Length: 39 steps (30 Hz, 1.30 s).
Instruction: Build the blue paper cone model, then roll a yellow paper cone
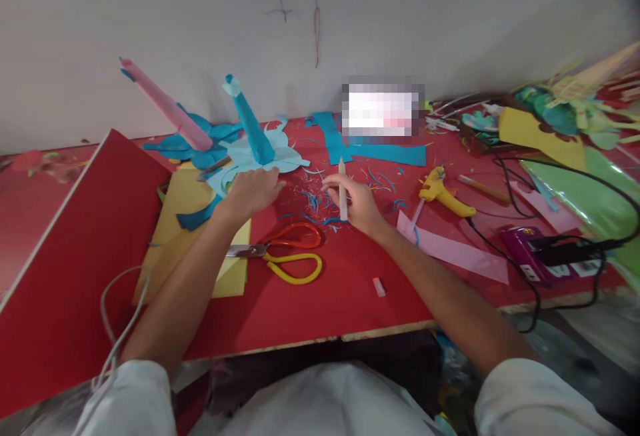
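My right hand [357,203] is closed round a slim white pen-like stick [343,191], held upright over a scatter of thin paper shreds [315,201]. My left hand [254,193] is at the near edge of a light blue paper cutout [287,153], its back towards me and its fingers curled under. What the fingers grip, if anything, is hidden. From the cutout rises a tilted blue paper tube [253,126] with a pale tip. Scissors [295,256] with one red and one yellow handle lie below my hands, their blades over yellow paper [233,283].
A pink paper tube [167,106] stands on a dark blue cutout behind, left. Blue strips [387,155] lie at the back. At right are a yellow glue gun [445,195] with a black cord, a pink strip [460,253] and a purple box [533,253]. A red board [85,256] leans at left.
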### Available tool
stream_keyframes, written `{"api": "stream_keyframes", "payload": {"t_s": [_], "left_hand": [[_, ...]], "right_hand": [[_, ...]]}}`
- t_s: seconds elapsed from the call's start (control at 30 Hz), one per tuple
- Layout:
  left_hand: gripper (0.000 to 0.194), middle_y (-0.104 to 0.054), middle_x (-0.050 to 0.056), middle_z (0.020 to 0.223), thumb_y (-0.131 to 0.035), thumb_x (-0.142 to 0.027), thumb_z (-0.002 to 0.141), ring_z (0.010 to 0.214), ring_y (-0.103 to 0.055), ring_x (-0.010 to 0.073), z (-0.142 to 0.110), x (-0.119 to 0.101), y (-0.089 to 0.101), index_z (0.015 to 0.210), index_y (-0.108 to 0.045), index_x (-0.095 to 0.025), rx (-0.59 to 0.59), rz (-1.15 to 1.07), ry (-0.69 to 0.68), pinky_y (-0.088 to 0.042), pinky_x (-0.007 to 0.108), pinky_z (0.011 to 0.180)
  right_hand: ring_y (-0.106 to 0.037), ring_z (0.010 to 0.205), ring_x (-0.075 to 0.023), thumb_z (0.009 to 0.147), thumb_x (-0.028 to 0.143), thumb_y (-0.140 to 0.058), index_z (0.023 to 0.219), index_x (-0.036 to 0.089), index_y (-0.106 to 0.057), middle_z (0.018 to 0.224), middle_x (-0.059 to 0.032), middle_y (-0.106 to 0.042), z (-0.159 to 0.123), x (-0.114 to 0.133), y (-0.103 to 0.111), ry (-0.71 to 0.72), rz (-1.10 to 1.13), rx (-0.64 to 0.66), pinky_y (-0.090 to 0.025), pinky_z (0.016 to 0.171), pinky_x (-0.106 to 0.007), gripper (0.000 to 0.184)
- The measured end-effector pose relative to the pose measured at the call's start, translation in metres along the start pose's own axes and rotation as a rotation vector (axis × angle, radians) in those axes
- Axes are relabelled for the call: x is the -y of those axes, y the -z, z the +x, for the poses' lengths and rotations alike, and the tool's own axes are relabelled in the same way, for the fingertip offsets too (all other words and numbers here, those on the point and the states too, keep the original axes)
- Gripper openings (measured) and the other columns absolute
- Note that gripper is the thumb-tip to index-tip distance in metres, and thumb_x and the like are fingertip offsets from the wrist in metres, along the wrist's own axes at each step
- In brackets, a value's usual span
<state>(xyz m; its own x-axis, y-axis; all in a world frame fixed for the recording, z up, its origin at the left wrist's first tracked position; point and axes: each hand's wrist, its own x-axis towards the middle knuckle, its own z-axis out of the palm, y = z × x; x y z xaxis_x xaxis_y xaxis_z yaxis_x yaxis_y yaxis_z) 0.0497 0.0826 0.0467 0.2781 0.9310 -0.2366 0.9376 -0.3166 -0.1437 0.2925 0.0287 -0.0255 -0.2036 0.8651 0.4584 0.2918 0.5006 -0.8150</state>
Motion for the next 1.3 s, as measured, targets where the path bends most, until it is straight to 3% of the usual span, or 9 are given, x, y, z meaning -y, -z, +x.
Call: {"api": "stream_keyframes", "payload": {"t_s": [0.13, 0.27, 0.47, 0.6, 0.77, 0.93, 1.1, 1.2, 1.3], "left_hand": [[0.048, -0.073, 0.025, 0.117, -0.04, -0.042, 0.105, 0.113, -0.07, 0.0462, 0.005, 0.002, -0.003, 0.14, -0.055, -0.012, -0.059, -0.034, 0.117, -0.051, 0.05, 0.089], [0.044, -0.075, 0.019, 0.113, -0.037, -0.038, 0.106, 0.106, -0.071, 0.037, 0.005, 0.0, 0.003, 0.14, -0.057, -0.019, -0.243, -0.074, 0.168, -0.047, 0.039, 0.082], [0.044, -0.073, 0.008, 0.08, -0.043, -0.049, 0.106, 0.073, -0.065, 0.0211, -0.02, -0.036, 0.021, 0.091, -0.071, -0.019, -0.339, -0.326, -0.137, -0.031, 0.031, 0.063], [0.047, -0.072, 0.008, 0.077, -0.054, -0.06, 0.099, 0.069, -0.063, 0.0221, -0.033, -0.073, 0.011, 0.092, -0.072, -0.018, -0.276, -0.394, -0.241, -0.028, 0.03, 0.06], [0.028, -0.072, 0.006, 0.076, -0.056, -0.041, 0.1, 0.067, -0.063, 0.0203, -0.029, -0.095, -0.018, 0.093, -0.072, -0.019, -0.25, -0.591, -0.187, -0.029, 0.029, 0.061], [0.029, -0.068, 0.003, 0.074, -0.052, -0.041, 0.101, 0.062, -0.057, 0.0155, -0.026, -0.097, -0.036, 0.094, -0.068, -0.019, -0.317, -0.798, -0.287, -0.032, 0.026, 0.061], [0.038, -0.052, -0.003, 0.059, -0.051, -0.041, 0.098, 0.054, -0.042, 0.0087, -0.025, -0.092, -0.042, 0.071, -0.059, -0.017, -0.26, -1.042, -0.538, -0.033, 0.023, 0.06], [0.045, -0.044, -0.005, 0.056, -0.054, -0.048, 0.098, 0.054, -0.036, 0.0079, -0.021, -0.089, -0.043, 0.064, -0.054, -0.017, -0.237, -1.15, -0.531, -0.032, 0.022, 0.058], [0.046, -0.058, -0.002, 0.066, -0.052, -0.054, 0.099, 0.059, -0.045, 0.0091, -0.018, -0.089, -0.043, 0.08, -0.065, -0.015, -0.172, -1.18, -0.548, -0.036, 0.022, 0.061]], "right_hand": [[-0.075, 0.092, -0.0185, 0.099, 0.032, -0.057, 0.116, 0.023, -0.063, 0.101, -0.0053, -0.078, -0.002, -0.001, -0.001, -0.025, 0.0, 0.018, -0.057, 0.086, -0.031, 0.019], [-0.073, 0.088, -0.0169, 0.096, 0.019, -0.05, 0.133, 0.024, -0.055, 0.101, -0.0034, -0.078, -0.003, -0.006, -0.002, -0.029, 0.006, 0.025, -0.057, 0.085, -0.032, 0.037], [-0.074, 0.103, -0.0203, 0.095, 0.01, -0.041, 0.144, 0.025, -0.049, 0.115, -0.0069, -0.077, -0.003, -0.007, -0.003, -0.07, -0.013, 0.012, -0.059, 0.092, -0.037, 0.053], [-0.072, 0.112, -0.0213, 0.091, 0.011, -0.05, 0.148, 0.026, -0.047, 0.129, -0.0074, -0.074, -0.004, -0.004, 0.001, -0.042, -0.074, 0.018, -0.058, 0.098, -0.037, 0.059], [-0.072, 0.107, -0.0228, 0.082, 0.005, -0.048, 0.121, 0.025, -0.062, 0.116, -0.0063, -0.076, -0.005, -0.007, 0.006, -0.049, -0.375, 0.004, -0.055, 0.091, -0.035, 0.046], [-0.07, 0.08, -0.0198, 0.095, 0.02, -0.051, 0.096, 0.022, -0.059, 0.092, -0.0049, -0.075, -0.007, -0.008, 0.004, -0.069, -0.587, -0.078, -0.042, 0.065, -0.027, 0.008], [-0.056, 0.052, -0.0137, 0.108, 0.036, -0.045, 0.079, 0.021, -0.055, 0.058, 0.0004, -0.062, -0.006, -0.003, 0.012, 0.059, -0.899, -0.114, -0.023, 0.055, -0.029, 0.034], [-0.054, 0.051, -0.0135, 0.109, 0.04, -0.045, 0.077, 0.02, -0.056, 0.056, -0.0009, -0.061, 0.0, -0.002, 0.024, 0.091, -1.018, -0.23, -0.024, 0.056, -0.029, 0.04], [-0.06, 0.058, -0.0155, 0.108, 0.042, -0.047, 0.083, 0.02, -0.059, 0.064, -0.0033, -0.067, 0.002, -0.003, 0.027, 0.106, -0.966, -0.298, -0.033, 0.058, -0.027, 0.036]]}}
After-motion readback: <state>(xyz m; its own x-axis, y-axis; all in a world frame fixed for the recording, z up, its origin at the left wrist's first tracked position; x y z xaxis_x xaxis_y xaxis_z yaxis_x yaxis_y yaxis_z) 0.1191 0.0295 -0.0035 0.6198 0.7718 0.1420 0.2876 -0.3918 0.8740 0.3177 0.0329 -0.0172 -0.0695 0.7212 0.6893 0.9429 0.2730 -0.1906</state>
